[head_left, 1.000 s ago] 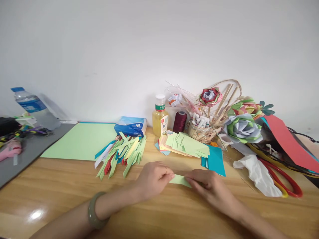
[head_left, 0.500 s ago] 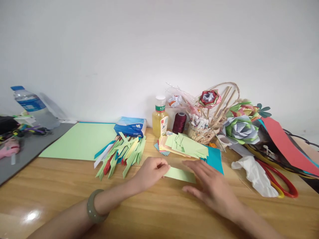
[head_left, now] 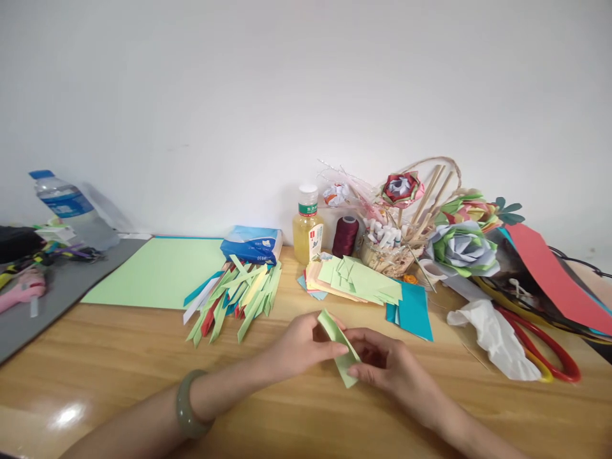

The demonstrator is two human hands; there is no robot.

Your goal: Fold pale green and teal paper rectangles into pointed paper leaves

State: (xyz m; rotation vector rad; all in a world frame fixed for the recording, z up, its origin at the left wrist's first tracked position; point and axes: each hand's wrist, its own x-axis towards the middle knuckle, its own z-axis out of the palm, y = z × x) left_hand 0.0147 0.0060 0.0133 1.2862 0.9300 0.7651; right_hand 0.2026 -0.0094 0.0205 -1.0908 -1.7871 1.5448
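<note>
Between both hands a pale green paper strip (head_left: 338, 347) is held up off the table, creased along its length and slanting down to the right. My left hand (head_left: 306, 344) grips its upper part, thumb on the near face and fingers behind. The thumb of my right hand (head_left: 387, 360) presses the lower end, with its fingers curled behind the paper. Beyond the hands lies a pile of green, peach and blue paper pieces (head_left: 361, 280). Left of it, folded paper strips (head_left: 239, 293), mostly green, lie in a loose heap.
A tissue pack (head_left: 252, 244), a juice bottle (head_left: 308, 229), a dark red thread spool (head_left: 345, 236) and a basket (head_left: 389, 255) line the wall. Paper flowers (head_left: 463, 248), a crumpled tissue (head_left: 497, 341) and red-handled scissors (head_left: 559, 363) lie right. A green sheet (head_left: 157, 274) and water bottle (head_left: 71, 207) are left.
The green strip has been lifted and turned from lying level to slanting, now bent along its length. My right hand, open beside it before, has closed on its lower end.
</note>
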